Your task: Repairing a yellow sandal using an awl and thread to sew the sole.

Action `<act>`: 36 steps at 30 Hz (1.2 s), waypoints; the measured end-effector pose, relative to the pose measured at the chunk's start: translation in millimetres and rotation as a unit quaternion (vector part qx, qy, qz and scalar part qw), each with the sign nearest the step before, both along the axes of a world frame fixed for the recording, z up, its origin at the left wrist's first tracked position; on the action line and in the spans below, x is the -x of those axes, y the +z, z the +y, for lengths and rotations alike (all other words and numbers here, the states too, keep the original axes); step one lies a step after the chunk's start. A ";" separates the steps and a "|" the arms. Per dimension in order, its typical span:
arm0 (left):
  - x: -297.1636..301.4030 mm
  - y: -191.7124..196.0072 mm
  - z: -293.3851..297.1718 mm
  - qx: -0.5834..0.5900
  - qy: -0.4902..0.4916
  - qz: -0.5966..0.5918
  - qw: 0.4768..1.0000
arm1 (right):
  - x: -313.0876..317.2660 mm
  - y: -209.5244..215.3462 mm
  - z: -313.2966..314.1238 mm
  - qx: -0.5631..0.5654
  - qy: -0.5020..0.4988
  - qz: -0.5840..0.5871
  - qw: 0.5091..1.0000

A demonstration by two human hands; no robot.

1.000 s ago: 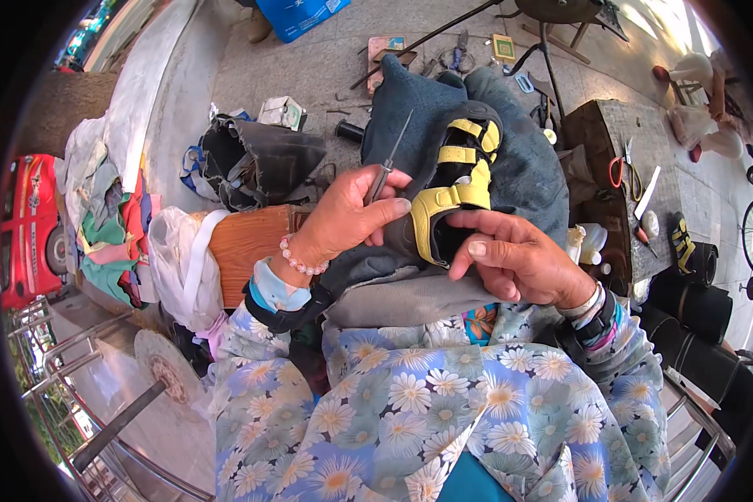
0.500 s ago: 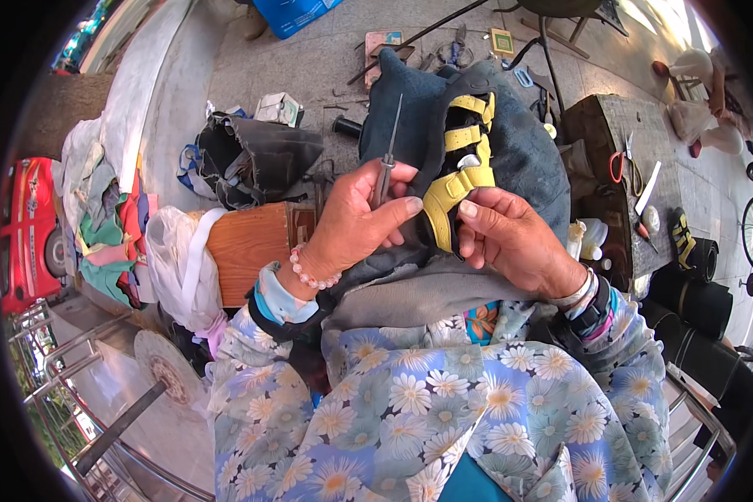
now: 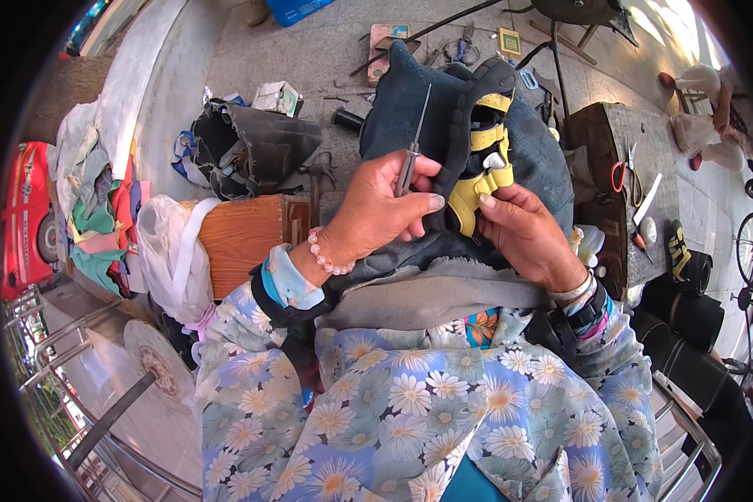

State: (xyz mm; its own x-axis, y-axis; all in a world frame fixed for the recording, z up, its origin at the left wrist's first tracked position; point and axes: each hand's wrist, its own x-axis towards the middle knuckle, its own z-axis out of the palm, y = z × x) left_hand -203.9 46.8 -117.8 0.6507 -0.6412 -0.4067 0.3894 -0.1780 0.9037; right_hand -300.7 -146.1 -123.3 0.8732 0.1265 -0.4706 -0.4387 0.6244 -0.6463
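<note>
A sandal with a black sole and yellow straps (image 3: 487,138) lies on its side over the dark cloth (image 3: 406,105) on my lap. My right hand (image 3: 531,234) pinches its yellow strap near the heel with thumb and fingers. In my left hand (image 3: 364,217) is an awl (image 3: 407,163), its thin spike pointing up and away from me. My left thumb reaches toward the sandal's heel; whether it touches is hard to tell. The left fingertips are partly hidden behind the sole.
On the right stands a wooden box (image 3: 598,138) with scissors (image 3: 626,174) and a knife (image 3: 647,201). A matching sandal (image 3: 679,251) rests beyond it. To the left are a black bag (image 3: 263,146), a hammer (image 3: 316,176), a wooden drawer box (image 3: 244,243) and cloth scraps (image 3: 100,217).
Both hands, the awl and the sandal have shifted slightly to the right in view. The sandal now stands a little more upright. Both grips stay the same.
</note>
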 end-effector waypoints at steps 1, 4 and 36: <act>0.0 0.2 -1.8 0.002 -0.007 0.004 1.000 | 0.6 -2.4 -0.4 0.000 0.000 0.001 1.000; 2.0 -3.1 -6.1 0.029 -0.002 0.012 0.999 | 1.7 -9.2 0.0 0.027 -0.006 -0.029 0.999; 2.6 -10.4 -14.0 -0.089 0.015 -0.079 0.993 | -5.7 -16.9 4.4 0.352 0.069 -0.203 0.911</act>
State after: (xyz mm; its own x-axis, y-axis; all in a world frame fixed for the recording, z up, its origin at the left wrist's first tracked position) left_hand -206.5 32.8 -128.2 0.7338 -0.5472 -0.4026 0.2526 -0.3304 0.9094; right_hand -295.0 -141.7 -140.2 0.9922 0.0392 -0.1187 -0.1167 -0.0504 -0.9919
